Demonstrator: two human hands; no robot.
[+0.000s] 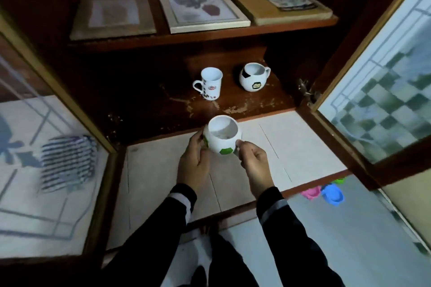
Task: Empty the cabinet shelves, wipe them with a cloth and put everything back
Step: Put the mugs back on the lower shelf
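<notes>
I hold a round white mug with green patches (pixel 222 136) over the front edge of the lower shelf (pixel 245 102). My left hand (pixel 194 163) cups its left side and my right hand (pixel 254 165) grips its right side at the handle. Further back on that shelf stand a tall white mug with a printed pattern (pixel 210 84) and a ball-shaped white mug with black patches (pixel 254 77). On the upper shelf (pixel 210 37) lie three flat frames: a brownish frame (pixel 113 16), a white-framed picture (pixel 201 8) and a yellowish board with a booklet on it (pixel 279 6).
Both glass cabinet doors stand open, the left door (pixel 46 170) and the right door (pixel 377 88). A striped cloth (pixel 67 163) shows through the left glass. Pink, blue and green plastic pieces (pixel 326 192) lie on the tiled floor at the right. The lower shelf's varnish is worn.
</notes>
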